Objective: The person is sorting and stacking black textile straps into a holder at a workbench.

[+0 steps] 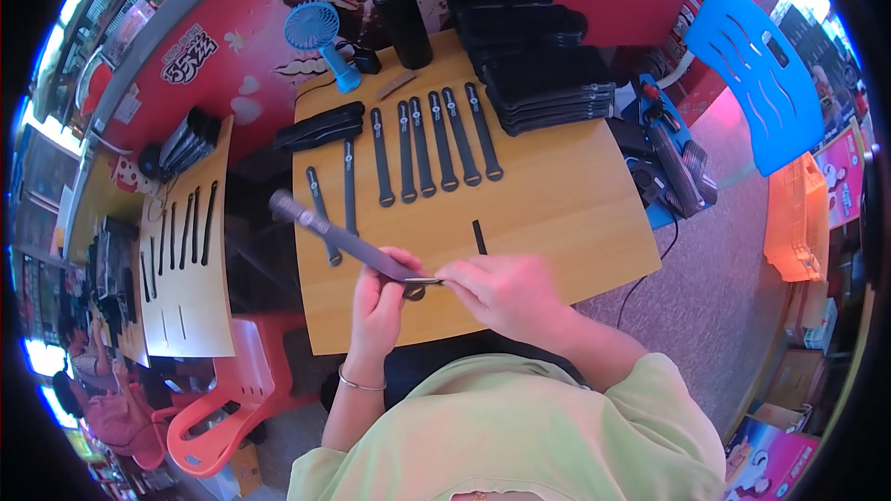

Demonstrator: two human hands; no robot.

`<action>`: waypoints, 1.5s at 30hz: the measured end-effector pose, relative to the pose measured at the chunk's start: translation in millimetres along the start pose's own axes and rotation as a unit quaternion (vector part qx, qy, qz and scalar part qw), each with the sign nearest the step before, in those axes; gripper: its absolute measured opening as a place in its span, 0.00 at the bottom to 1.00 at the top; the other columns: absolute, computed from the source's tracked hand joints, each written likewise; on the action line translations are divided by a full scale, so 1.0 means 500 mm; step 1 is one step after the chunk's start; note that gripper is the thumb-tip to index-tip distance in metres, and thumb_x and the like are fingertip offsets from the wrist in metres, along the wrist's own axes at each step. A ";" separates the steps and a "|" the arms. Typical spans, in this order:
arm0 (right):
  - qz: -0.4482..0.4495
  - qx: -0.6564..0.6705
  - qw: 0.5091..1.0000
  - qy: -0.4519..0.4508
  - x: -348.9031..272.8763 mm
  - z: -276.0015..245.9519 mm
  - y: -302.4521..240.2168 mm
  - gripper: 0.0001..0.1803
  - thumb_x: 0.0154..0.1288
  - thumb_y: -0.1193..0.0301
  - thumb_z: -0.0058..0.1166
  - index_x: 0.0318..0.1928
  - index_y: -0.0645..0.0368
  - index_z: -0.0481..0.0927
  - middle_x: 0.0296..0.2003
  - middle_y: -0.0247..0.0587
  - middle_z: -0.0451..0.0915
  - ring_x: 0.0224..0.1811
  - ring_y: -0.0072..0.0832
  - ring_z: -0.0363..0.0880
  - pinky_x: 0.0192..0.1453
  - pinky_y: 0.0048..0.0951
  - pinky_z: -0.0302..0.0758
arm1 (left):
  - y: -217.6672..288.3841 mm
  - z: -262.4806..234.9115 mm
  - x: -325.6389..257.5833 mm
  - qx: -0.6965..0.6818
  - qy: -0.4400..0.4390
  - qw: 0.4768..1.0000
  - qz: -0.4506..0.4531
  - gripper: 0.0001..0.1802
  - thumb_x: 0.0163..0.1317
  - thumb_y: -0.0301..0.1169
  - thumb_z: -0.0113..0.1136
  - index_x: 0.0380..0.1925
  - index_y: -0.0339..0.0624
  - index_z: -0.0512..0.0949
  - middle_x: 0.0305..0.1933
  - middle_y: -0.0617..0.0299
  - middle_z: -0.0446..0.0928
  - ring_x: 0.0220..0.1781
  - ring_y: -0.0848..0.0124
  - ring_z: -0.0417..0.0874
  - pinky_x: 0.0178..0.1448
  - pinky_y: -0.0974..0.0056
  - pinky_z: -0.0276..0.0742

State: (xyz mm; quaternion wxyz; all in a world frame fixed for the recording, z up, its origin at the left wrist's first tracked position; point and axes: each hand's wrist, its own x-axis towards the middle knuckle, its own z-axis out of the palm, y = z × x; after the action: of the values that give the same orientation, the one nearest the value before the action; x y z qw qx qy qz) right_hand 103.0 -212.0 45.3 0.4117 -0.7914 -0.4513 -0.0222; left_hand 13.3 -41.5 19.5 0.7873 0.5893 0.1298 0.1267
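Note:
My left hand (pixel 378 301) is closed around a dark strap (pixel 334 235), which slants up to the left over the table. The strap's looped end lies by my fingers. In my right hand (pixel 506 292), the fingers are pinched on a thin metal tool (pixel 423 280) that meets the strap near that end; its exact kind is hidden by the fingers. Beyond my hands, several black straps (pixel 419 148) with slotted round ends lie side by side on the wooden table (pixel 566 213). A short black strip (pixel 479 237) rests just past my right hand.
Stacks of black straps (pixel 548 83) fill the far right, with a smaller bundle (pixel 320 127) at left. A blue fan (pixel 314 28) and black bottle (pixel 400 19) stand at the back. A blue chair (pixel 756 74) is right; a pink-red chair (pixel 243 385) is left, near another strap-covered table (pixel 190 306).

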 end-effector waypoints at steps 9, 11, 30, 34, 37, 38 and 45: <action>0.025 -0.017 0.992 0.126 0.013 -0.029 0.126 0.07 0.56 0.70 0.58 0.37 0.52 0.80 0.23 0.38 0.76 0.26 0.38 0.77 0.29 0.34 0.73 | 0.017 0.000 0.002 0.127 -0.006 0.992 -0.024 0.21 0.66 0.21 0.37 0.59 0.34 0.65 0.31 0.70 0.64 0.27 0.85 0.60 0.30 0.79 0.56; 0.077 -0.114 0.983 0.122 0.016 -0.062 0.203 0.06 0.56 0.70 0.58 0.36 0.52 0.80 0.27 0.38 0.77 0.33 0.39 0.77 0.36 0.34 0.74 | 0.024 -0.003 0.000 0.121 -0.002 0.992 -0.022 0.21 0.66 0.21 0.36 0.60 0.34 0.64 0.30 0.70 0.64 0.27 0.85 0.60 0.29 0.79 0.56; -0.211 0.028 0.973 0.087 0.052 0.030 0.070 0.29 0.45 0.66 0.67 0.53 0.47 0.77 0.52 0.37 0.73 0.55 0.34 0.70 0.54 0.36 0.68 | -0.006 -0.003 0.000 0.000 -0.041 0.998 -0.053 0.19 0.70 0.27 0.37 0.58 0.32 0.64 0.33 0.66 0.70 0.28 0.82 0.69 0.29 0.77 0.63; -0.230 0.060 0.969 0.068 0.050 0.055 0.050 0.25 0.46 0.68 0.66 0.49 0.45 0.78 0.54 0.34 0.72 0.57 0.31 0.68 0.56 0.35 0.65 | 0.004 0.023 -0.011 0.030 -0.005 0.999 -0.038 0.18 0.72 0.31 0.38 0.58 0.35 0.65 0.35 0.65 0.72 0.27 0.83 0.70 0.28 0.78 0.62; -0.214 0.083 0.970 0.077 0.046 0.060 0.035 0.21 0.46 0.72 0.63 0.45 0.45 0.82 0.53 0.31 0.75 0.53 0.30 0.71 0.55 0.33 0.67 | 0.008 0.016 -0.010 0.019 -0.026 0.999 -0.038 0.17 0.72 0.32 0.39 0.56 0.35 0.67 0.31 0.68 0.70 0.25 0.84 0.66 0.27 0.78 0.59; -0.214 0.083 0.970 0.075 0.046 0.063 0.034 0.21 0.46 0.72 0.63 0.45 0.45 0.82 0.53 0.31 0.75 0.53 0.30 0.71 0.55 0.33 0.67 | 0.004 0.013 -0.010 0.013 -0.050 0.998 -0.040 0.17 0.72 0.33 0.40 0.54 0.35 0.69 0.28 0.69 0.69 0.23 0.84 0.63 0.26 0.78 0.56; 0.072 0.433 0.899 0.017 0.033 0.064 0.017 0.08 0.64 0.73 0.51 0.41 0.58 0.81 0.41 0.35 0.82 0.43 0.24 0.76 0.46 0.26 0.72 | 0.024 0.000 -0.022 0.147 -0.134 0.980 -0.014 0.15 0.71 0.29 0.41 0.50 0.34 0.73 0.24 0.73 0.63 0.24 0.83 0.59 0.28 0.77 0.55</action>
State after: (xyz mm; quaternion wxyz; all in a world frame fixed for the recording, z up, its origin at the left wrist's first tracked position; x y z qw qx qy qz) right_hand 108.3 -181.3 25.4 0.7215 -0.5653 -0.3509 0.1917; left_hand 2.2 -42.0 31.5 0.7040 0.7084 0.0488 0.0148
